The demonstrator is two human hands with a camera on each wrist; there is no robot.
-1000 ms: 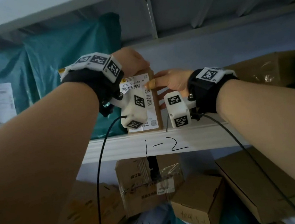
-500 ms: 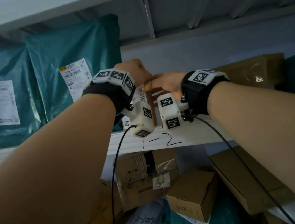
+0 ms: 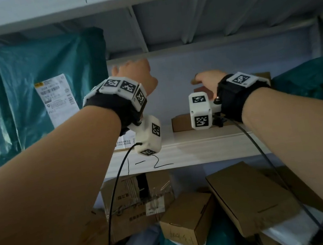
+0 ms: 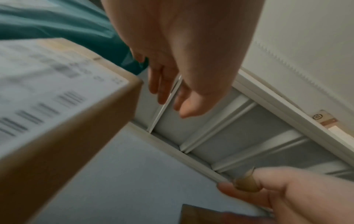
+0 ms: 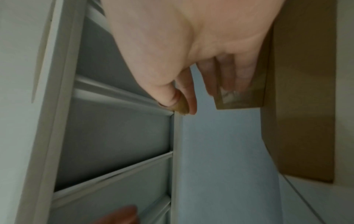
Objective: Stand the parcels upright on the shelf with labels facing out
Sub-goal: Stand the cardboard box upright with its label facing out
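The right hand is reaching over the flat cardboard parcel lying mid-shelf, fingers loosely curled, gripping nothing; the left hand, fingers relaxed, is hovering empty; next, likely gripping and standing it.

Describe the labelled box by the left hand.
The box is brown cardboard, with a white barcode label covering its front face; the print is blurred. It sits on the shelf beside a teal bag, label outward, and the left wrist mostly hides it in the head view. The left hand hangs beside it, fingers relaxed, not touching.
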